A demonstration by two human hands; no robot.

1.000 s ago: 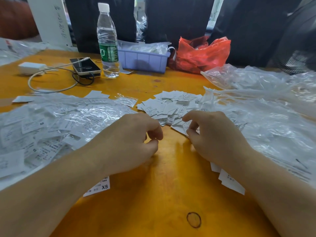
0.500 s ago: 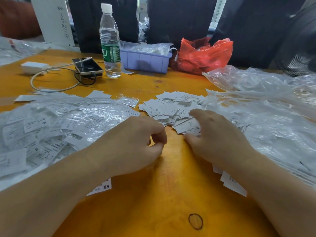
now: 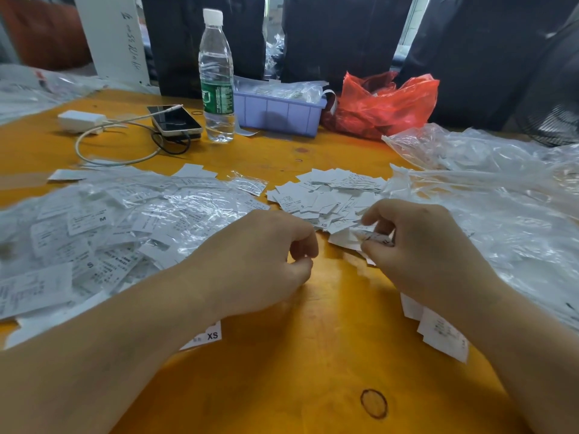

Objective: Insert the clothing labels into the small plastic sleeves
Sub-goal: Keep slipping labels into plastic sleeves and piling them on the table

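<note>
**Right hand lifting a label off the loose pile**

The right hand (image 3: 429,255) is pinching a white label (image 3: 374,238) between thumb and fingertips at the near edge of the pile of loose labels (image 3: 326,195), which is lying mid-table just beyond both hands. That grip is narrow and tight, probably to peel one slip away from its neighbours rather than drag several. The left hand (image 3: 266,261) is resting beside it with fingers curled and thumb nearly meeting the forefinger; whether it is gripping a thin clear sleeve I cannot tell, since nothing shows between the fingers. It is likely waiting close by so the label can be passed across a short gap.

The heap of filled sleeves (image 3: 103,227) is spreading to the left, touching the left forearm, and a big sheet of clear plastic (image 3: 501,220) is lying to the right under the right arm. Sorting the stock left, middle and right is keeping each reach short.

The bare stretch of the table (image 3: 313,355) between the forearms is giving room for the insertion. A stray XS label (image 3: 206,336) is peeking from under the left arm, and more slips are lying under the right wrist, where a sweep of either arm could push them toward the near edge. The water bottle (image 3: 216,79), phone (image 3: 175,120) and blue tray (image 3: 279,111) are standing well back.
</note>
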